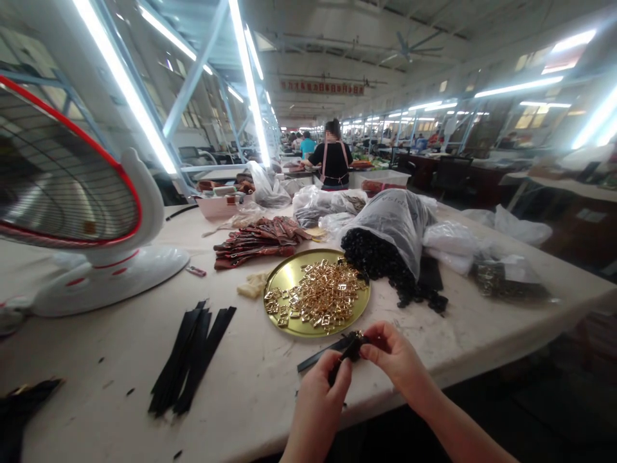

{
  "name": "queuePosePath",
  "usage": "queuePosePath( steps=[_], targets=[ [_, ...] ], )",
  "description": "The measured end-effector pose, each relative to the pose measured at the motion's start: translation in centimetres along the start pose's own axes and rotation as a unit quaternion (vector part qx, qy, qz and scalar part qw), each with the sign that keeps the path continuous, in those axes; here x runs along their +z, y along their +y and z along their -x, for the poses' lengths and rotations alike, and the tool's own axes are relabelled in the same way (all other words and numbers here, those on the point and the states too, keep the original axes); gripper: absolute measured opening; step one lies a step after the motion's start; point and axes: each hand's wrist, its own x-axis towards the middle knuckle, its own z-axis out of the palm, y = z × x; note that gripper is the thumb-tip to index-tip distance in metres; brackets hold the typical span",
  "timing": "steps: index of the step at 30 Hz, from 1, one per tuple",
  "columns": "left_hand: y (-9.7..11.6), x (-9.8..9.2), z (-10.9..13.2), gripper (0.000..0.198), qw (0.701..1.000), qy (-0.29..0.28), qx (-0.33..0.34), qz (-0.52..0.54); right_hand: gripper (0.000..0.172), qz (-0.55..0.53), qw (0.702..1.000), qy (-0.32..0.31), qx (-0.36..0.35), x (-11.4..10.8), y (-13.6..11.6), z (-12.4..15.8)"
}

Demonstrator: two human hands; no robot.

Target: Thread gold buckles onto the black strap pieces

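Between both hands, over the table's near edge, is a black strap (353, 351). My left hand (324, 392) pinches its lower part between thumb and fingers. At the strap's upper end my right hand (393, 352) is closed, with a small glint of gold by the fingertips; the fingers partly hide that end. Another black strip (313, 361) lies on the table just behind my left hand. Beyond the hands stands a round gold tray (294, 326) with a heap of small gold buckles (324, 292) on it.
Black straps (186, 360) lie in a bundle at left. A white-and-red fan (110, 276) stands behind them. Brown leather strips (260, 241) lie beyond the tray. At its right, a plastic bag (393, 222) spills black pieces (376, 257). A person (331, 157) works farther back.
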Motion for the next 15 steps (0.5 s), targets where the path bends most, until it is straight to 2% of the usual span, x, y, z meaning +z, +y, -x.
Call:
queuePosePath(
  steps=[7,11,13,15],
  targets=[
    [-0.3,0.2,0.0,0.020,1.000,0.021,-0.006,-0.014,0.019,0.044,0.997,0.023,-0.060,0.9,0.0,0.7],
    [-1.2,0.4,-0.8,0.020,0.999,-0.022,-0.017,0.028,0.018,0.032,0.994,0.060,-0.082,1.1,0.4,0.3],
    [-1.7,0.2,-1.2,0.019,0.999,-0.040,-0.009,0.033,0.019,-0.001,0.997,0.041,-0.060,1.1,0.9,0.0],
    [-2.2,0.1,-1.5,0.018,0.998,-0.054,0.004,0.020,0.023,-0.064,0.998,-0.019,0.005,1.1,1.7,-0.4]
  ],
)
